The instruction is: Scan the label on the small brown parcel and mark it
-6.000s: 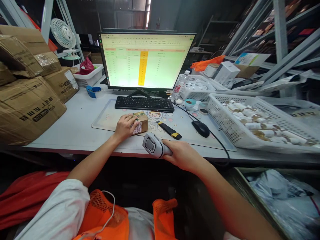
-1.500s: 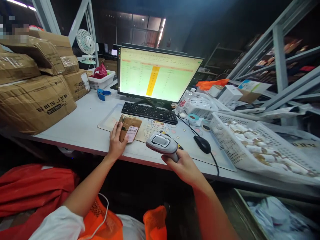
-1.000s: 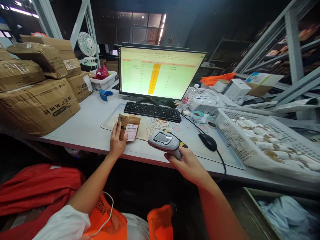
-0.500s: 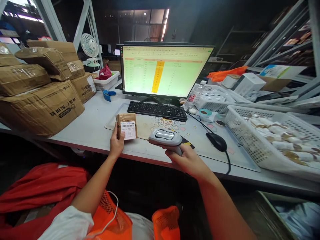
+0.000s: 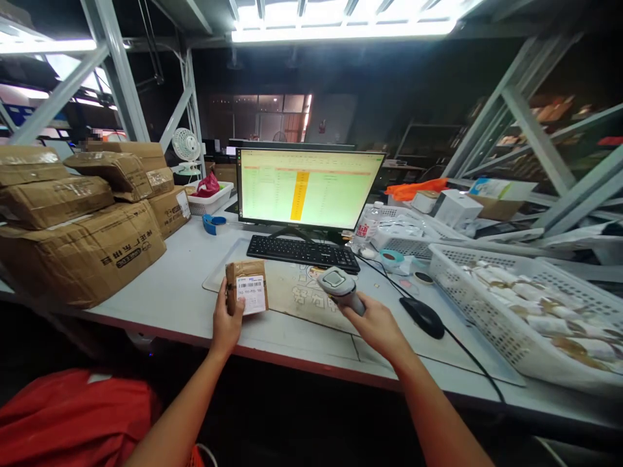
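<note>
Scanner (image 5: pixel 338 285) swung up, head now nearer keyboard (image 5: pixel 302 251), off parcel (image 5: pixel 246 295). Left hand (image 5: pixel 225 324) still clamped on parcel's left edge, propping it upright on tabletop (image 5: pixel 185 285), label facing near. Right hand (image 5: pixel 377 327) wrapped round scanner grip; hands apart

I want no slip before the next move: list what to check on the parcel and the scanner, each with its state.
1. Hold of left hand on parcel: ok, gripped at its left edge.
2. View of barcode label: ok, uncovered and facing up.
3. Hold of right hand on scanner: ok.
4. Aim of scanner at the label: cannot tell, its window is hidden.
5. Gap between parcel and keyboard: ok, apart.
</note>
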A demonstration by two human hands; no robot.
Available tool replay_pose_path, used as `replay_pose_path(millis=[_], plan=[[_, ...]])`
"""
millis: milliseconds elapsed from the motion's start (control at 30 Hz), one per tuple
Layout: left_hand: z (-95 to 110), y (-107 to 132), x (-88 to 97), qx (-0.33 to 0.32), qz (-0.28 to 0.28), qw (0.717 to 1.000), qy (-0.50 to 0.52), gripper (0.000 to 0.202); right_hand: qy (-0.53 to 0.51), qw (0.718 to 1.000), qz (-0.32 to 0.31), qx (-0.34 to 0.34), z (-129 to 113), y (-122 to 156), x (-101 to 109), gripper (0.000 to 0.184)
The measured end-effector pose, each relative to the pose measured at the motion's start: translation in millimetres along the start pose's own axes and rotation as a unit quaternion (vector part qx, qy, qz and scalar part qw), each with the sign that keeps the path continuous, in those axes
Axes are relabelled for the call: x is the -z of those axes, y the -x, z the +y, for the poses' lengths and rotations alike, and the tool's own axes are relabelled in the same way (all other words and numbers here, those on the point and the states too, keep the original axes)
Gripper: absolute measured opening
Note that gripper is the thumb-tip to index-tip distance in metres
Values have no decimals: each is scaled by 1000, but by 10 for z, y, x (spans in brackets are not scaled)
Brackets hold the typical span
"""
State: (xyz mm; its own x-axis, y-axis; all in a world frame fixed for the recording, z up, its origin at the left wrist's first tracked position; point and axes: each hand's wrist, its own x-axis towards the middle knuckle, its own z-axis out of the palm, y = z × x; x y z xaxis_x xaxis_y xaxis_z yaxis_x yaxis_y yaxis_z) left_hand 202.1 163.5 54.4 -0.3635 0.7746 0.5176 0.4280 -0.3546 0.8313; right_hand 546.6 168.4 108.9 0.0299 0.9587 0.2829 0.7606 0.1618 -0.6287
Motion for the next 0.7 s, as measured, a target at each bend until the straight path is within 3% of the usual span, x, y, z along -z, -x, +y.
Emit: replay_pose_path(millis=[167, 300, 433, 533, 633, 700], plan=[[32, 31, -30, 10, -12, 1000, 4, 89, 176, 974, 1, -141, 666, -434, 5, 50], [50, -19, 30, -3, 23, 1000, 2, 99, 221, 959, -31, -175, 950, -522, -55, 52], [169, -261, 213, -122, 34, 984, -126, 95, 232, 957, -15, -170, 941, -610, 34, 51], [240, -490, 297, -168, -61, 961, -212, 84, 221, 965, 70, -125, 821, -823, 120, 50], [310, -605, 326, -185, -169, 942, -223, 80, 183, 972, 125, -75, 675, -1098, 99, 47], [409, -575, 378, -197, -180, 938, -219, 79, 166, 976, 135, -49, 584, -1264, 30, 44]])
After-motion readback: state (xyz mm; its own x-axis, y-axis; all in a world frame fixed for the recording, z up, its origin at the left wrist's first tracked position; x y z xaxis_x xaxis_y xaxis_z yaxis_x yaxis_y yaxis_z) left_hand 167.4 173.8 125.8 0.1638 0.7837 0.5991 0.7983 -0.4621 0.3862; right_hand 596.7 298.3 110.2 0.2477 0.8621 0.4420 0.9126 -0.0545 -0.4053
